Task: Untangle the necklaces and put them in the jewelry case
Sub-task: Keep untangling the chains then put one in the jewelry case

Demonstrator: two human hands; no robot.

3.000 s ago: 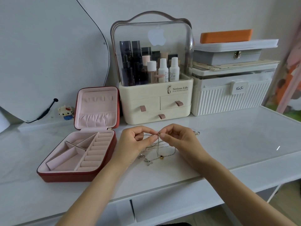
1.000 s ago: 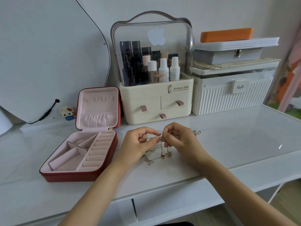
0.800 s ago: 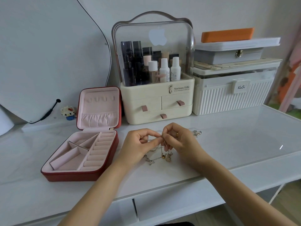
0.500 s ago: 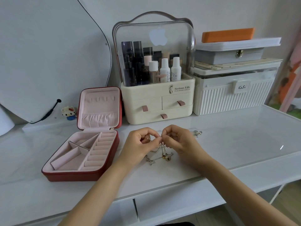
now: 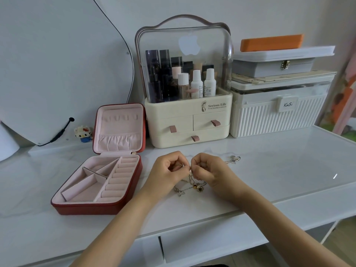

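Head view — both hands' fingers (image 5: 174, 167) pinch thin tangled necklaces (image 5: 189, 186), pendants dangling.

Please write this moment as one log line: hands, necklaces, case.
left hand: pinches necklaces | right hand: pinches necklaces | necklaces: tangled, hanging to table | case: open, no necklace inside

Soft, even daylight fills my view, brighter right of the cosmetics organiser (image 5: 189, 105). A small glare streak sits on the glossy table (image 5: 289, 170) right of it. Shadows are faint; edges bow outward, slightly soft.
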